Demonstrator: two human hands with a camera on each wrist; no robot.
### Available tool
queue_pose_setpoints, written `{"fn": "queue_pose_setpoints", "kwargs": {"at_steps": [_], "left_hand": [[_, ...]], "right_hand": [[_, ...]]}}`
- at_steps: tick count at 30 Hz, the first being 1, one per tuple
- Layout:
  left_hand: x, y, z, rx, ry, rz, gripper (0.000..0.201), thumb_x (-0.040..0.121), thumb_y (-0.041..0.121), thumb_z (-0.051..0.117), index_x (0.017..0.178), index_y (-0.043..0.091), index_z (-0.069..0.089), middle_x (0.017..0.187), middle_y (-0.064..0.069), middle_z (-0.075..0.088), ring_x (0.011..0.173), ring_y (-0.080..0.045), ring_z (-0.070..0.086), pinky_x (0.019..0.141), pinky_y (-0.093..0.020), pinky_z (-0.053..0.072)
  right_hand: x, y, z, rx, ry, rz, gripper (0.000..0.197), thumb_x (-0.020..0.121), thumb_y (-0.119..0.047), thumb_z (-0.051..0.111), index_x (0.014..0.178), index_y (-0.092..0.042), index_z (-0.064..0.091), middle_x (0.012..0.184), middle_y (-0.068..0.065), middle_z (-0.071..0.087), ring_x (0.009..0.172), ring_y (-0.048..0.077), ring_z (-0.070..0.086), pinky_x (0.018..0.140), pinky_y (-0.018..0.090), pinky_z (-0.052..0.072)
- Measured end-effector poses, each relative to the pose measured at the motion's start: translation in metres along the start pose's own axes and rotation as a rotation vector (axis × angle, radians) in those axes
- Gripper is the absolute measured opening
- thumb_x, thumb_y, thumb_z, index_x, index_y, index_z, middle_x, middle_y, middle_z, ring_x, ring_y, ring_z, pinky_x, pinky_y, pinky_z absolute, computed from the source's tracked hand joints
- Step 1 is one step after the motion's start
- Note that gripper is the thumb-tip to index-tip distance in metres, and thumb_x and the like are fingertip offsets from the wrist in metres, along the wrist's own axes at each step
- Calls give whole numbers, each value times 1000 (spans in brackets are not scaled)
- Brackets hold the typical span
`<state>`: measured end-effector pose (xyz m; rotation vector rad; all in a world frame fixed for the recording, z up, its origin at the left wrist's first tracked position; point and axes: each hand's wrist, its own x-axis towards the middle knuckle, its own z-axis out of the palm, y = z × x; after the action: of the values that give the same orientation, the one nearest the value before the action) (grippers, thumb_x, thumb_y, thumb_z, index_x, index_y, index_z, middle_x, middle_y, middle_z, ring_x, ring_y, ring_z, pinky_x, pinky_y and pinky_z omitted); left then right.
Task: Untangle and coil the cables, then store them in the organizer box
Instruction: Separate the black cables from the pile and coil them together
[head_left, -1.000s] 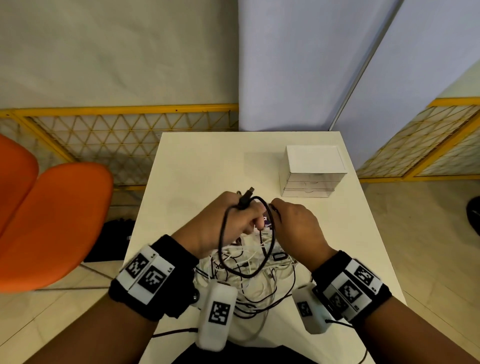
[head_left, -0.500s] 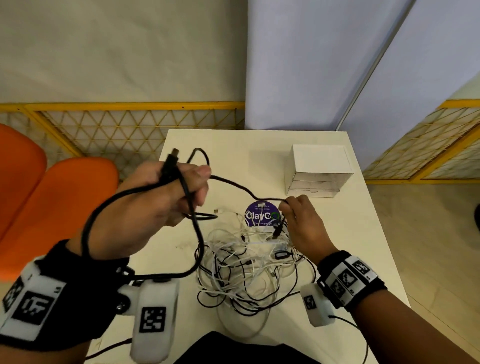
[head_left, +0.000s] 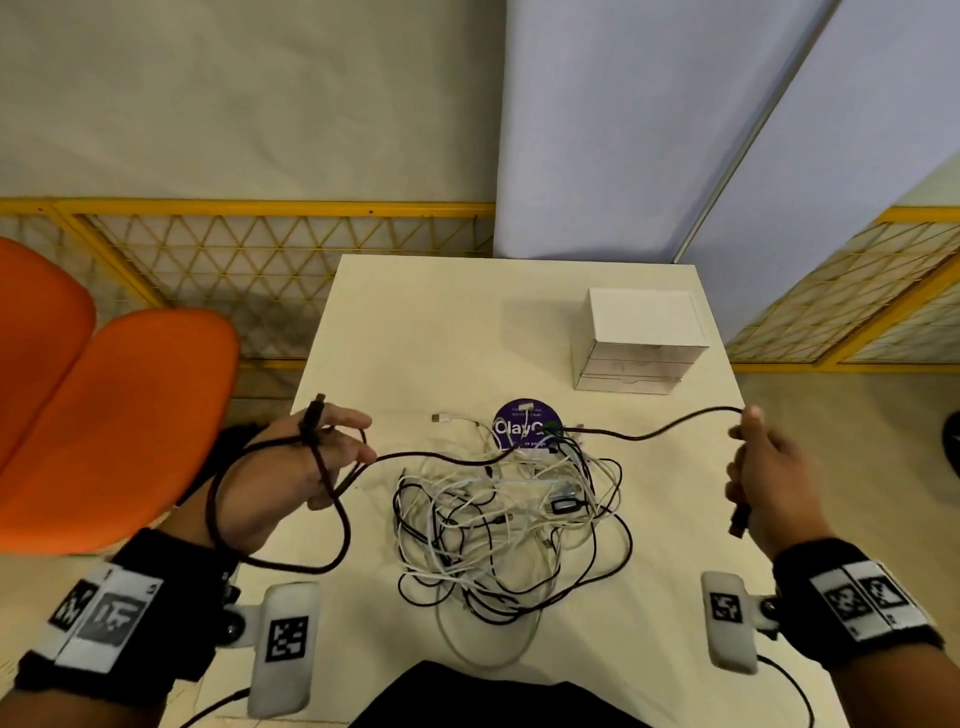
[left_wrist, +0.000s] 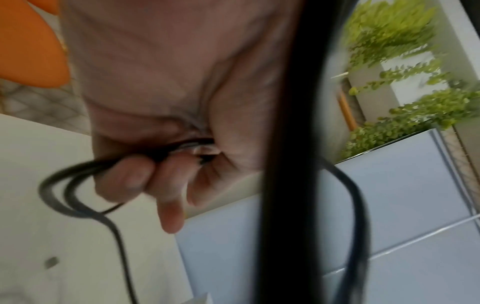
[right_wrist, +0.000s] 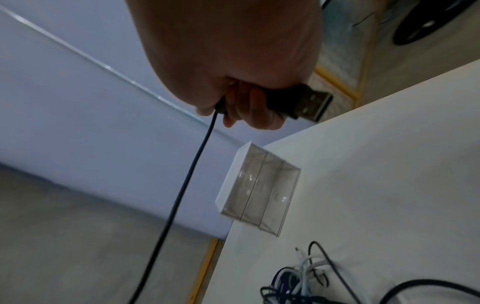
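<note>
I held the black cable (head_left: 649, 434) stretched sideways between my hands, the left hand (head_left: 306, 467) gripping its coiled end and the right hand (head_left: 763, 467) clamped on its plug, while the organizer box (head_left: 641, 348) stood beyond, nearer my right hand.

You have a thin black USB cable (head_left: 649, 434) stretched above a tangled heap of white and black cables (head_left: 511, 514) lying mid-table; your white, clear-fronted organizer box (head_left: 641, 345) stands far right.
</note>
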<state>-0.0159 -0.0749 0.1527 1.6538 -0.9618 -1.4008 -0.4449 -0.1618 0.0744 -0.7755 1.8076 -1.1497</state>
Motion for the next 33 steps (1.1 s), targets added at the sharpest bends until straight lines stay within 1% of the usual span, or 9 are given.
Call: {"fn": "queue_pose_setpoints", "kwargs": {"at_steps": [4, 7, 10, 14, 20, 24, 26, 29, 33], "left_hand": [[-2, -23, 5, 145, -58, 72, 13, 82, 14, 78, 92, 11, 71, 84, -11, 69, 75, -14, 62, 71, -28, 48], [2, -36, 12, 319, -198, 118, 19, 73, 30, 84, 77, 19, 68, 75, -3, 64, 70, -16, 57, 69, -31, 46], [3, -48, 24, 558, -323, 81, 37, 78, 20, 84, 107, 25, 62, 92, -2, 63, 73, -11, 60, 67, -23, 50], [10, -58, 34, 921, -305, 76, 78, 93, 6, 61, 153, 34, 19, 134, 1, 47, 102, -13, 58, 74, -14, 45], [-6, 6, 63, 499, -159, 392, 35, 93, 27, 67, 123, 39, 53, 126, 13, 59, 109, -1, 59, 96, -31, 50], [-40, 69, 106, 400, -372, 554, 42, 93, 57, 57, 126, 33, 58, 128, 20, 61, 125, 5, 51, 107, -21, 40], [-50, 88, 122, 471, -480, 564, 45, 91, 59, 50, 126, 30, 56, 117, 13, 67, 114, 0, 60, 98, -27, 48], [-54, 107, 127, 546, -469, 557, 41, 96, 56, 51, 98, 18, 65, 68, 11, 59, 61, -3, 55, 62, -30, 45], [-54, 118, 116, 284, -351, 546, 57, 93, 58, 51, 73, 6, 64, 58, 6, 47, 53, -8, 40, 59, -25, 34]], "right_hand": [[-7, 9, -26, 127, 98, 59, 40, 99, -54, 46, 84, -17, 55, 61, 0, 28, 50, 14, 25, 47, 27, 23], [-16, 8, -37, 180, 144, 66, 39, 101, -51, 43, 85, -18, 55, 63, 0, 29, 50, 14, 27, 48, 29, 25], [-22, 2, -44, 207, 143, 28, 36, 104, -46, 40, 88, -18, 57, 61, -3, 31, 48, 11, 29, 50, 30, 26], [-36, -20, -49, 179, 49, -42, 33, 105, -31, 40, 119, -9, 61, 65, -5, 39, 53, 11, 31, 53, 28, 30], [-96, -81, -26, -263, -392, -374, 18, 94, -14, 64, 104, -25, 73, 61, 6, 58, 51, 12, 40, 45, 18, 33], [-140, -116, 8, -520, -661, -595, 12, 76, -36, 78, 85, -31, 71, 56, 2, 59, 45, 6, 45, 47, 14, 33], [-153, -130, 21, -677, -634, -851, 19, 77, -37, 80, 79, -30, 63, 56, -5, 58, 49, 9, 50, 46, 19, 36], [-164, -150, 30, -771, -364, -1256, 24, 69, -27, 73, 80, -25, 52, 56, -12, 52, 46, 9, 48, 44, 25, 36], [-163, -156, 44, -382, -391, -1062, 49, 75, -48, 68, 112, -31, 42, 99, -20, 52, 91, 1, 57, 68, 23, 52]]}}
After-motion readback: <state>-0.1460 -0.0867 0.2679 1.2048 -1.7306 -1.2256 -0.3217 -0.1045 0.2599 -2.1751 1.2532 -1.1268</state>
